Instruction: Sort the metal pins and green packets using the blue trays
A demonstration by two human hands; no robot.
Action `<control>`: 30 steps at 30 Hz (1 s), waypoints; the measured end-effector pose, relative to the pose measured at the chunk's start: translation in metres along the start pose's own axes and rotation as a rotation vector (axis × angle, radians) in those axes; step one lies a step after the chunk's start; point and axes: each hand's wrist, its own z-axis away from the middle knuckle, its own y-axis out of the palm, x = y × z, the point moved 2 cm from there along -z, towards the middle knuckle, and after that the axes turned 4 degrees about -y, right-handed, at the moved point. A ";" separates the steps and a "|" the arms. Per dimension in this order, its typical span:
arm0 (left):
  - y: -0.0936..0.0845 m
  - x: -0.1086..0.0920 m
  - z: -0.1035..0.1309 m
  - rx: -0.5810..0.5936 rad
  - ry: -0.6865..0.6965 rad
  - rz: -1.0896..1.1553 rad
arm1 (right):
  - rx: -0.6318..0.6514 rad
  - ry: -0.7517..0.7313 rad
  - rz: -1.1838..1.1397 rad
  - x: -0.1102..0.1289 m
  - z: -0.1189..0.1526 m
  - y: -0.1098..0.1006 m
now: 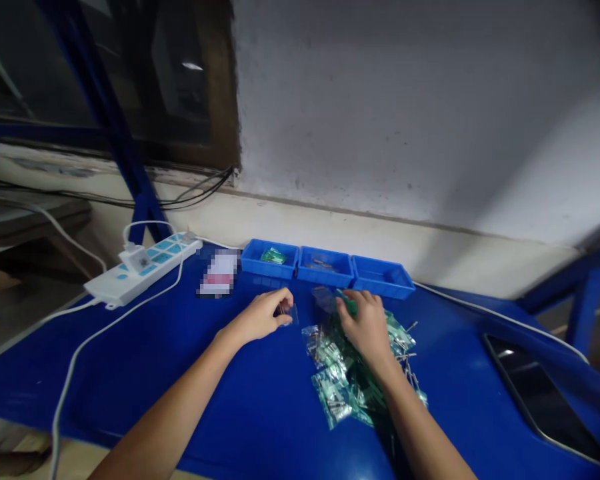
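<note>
My left hand (265, 315) is closed, thumb and fingers pinching a small clear plastic bag (293, 315) just above the blue table. The bag's contents are mostly hidden by the fingers. My right hand (369, 328) reaches over a pile of small green-tinted plastic bags (333, 387) holding metal pieces. Its thumb and fingers curl around a green plastic bag (349, 303) at the far edge of the pile. A clear bag (323, 297) lies just left of that hand. Loose metal pins or screws (409, 357) stick out along the pile's right side.
Three joined blue trays stand by the wall: the left tray (269, 269) holds green bags, the middle tray (325, 275) brownish pieces, and the right tray (383, 288) sits beside them. A white power strip (140, 267), its cable, a blurred card (219, 273) and a phone (543, 393) also lie here.
</note>
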 end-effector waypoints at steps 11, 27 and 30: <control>0.024 -0.037 0.001 -0.169 -0.036 0.773 | 0.200 0.104 -0.667 0.041 0.013 -0.005; 0.033 -0.030 -0.001 -0.120 -0.374 0.911 | -0.051 -0.071 -0.397 0.031 0.018 -0.003; 0.035 -0.033 0.001 -0.071 -0.327 0.909 | -0.039 -0.190 -0.338 0.034 0.019 -0.004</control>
